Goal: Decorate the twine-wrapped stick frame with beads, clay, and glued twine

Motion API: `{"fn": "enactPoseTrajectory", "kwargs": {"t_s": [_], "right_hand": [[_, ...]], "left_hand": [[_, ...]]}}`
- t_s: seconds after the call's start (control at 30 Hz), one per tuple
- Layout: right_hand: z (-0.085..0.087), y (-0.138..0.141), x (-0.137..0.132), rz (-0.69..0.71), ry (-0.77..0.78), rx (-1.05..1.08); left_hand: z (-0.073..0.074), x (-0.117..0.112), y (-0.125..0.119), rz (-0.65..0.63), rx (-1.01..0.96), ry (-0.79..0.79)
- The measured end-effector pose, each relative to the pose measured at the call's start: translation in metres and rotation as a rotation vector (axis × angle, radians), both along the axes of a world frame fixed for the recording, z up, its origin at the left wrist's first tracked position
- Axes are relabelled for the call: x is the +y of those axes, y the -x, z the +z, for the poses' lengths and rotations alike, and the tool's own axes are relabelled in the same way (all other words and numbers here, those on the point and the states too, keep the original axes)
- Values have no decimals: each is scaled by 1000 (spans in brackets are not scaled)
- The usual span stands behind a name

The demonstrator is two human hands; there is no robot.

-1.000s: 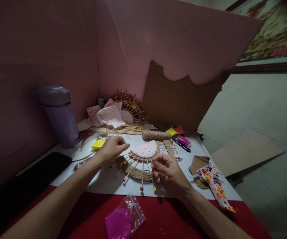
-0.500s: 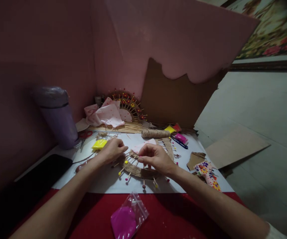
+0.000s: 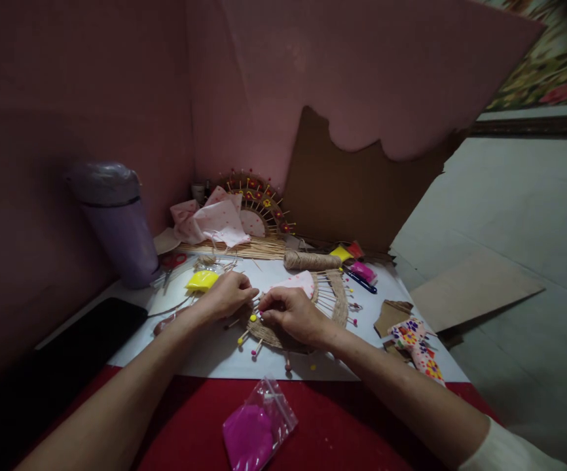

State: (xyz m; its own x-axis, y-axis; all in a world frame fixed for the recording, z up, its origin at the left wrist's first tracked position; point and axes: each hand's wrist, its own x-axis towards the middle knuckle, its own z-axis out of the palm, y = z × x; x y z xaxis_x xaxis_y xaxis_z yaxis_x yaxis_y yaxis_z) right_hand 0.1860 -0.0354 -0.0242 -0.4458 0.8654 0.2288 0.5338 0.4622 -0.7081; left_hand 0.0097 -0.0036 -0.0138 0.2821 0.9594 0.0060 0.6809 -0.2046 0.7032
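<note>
A half-round craft piece (image 3: 330, 297) of jute twine and thin sticks with coloured bead tips lies on white paper (image 3: 215, 353), with a pink dotted fabric pad (image 3: 296, 282) at its centre. My left hand (image 3: 227, 294) rests at its left edge, fingers pinched together beside the sticks. My right hand (image 3: 291, 315) lies over the piece's left half, fingertips closed at a stick near the left hand. What either pinch holds is too small to make out.
A purple flask (image 3: 116, 222) stands at the left, a dark phone (image 3: 91, 327) in front of it. A jute spool (image 3: 310, 260), yellow clay (image 3: 201, 280), scissors (image 3: 170, 263), a pen (image 3: 362, 281), a finished piece (image 3: 258, 206), pink cloth (image 3: 212, 222), a floral glue gun (image 3: 418, 350) and a pink clay bag (image 3: 256, 428) surround the work.
My right hand has moved from the piece's lower right rim across to its left side, meeting the left hand. The piece has turned a little. The left hand stayed nearly in place.
</note>
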Motion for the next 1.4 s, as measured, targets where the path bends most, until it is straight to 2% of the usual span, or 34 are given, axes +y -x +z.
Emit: {"fn": "enactPoseTrajectory", "kwargs": {"t_s": [0.13, 0.6, 1.13, 1.4], "right_hand": [[2, -1, 1, 16, -64, -45], [-1, 5, 3, 41, -101, -62], [4, 11, 0, 45, -139, -143], [0, 10, 1, 56, -154, -153]], "left_hand": [[-2, 1, 0, -7, -32, 23], [-2, 2, -2, 43, -180, 233], [-2, 1, -3, 55, -176, 229], [-4, 3, -2, 58, -163, 211]]}}
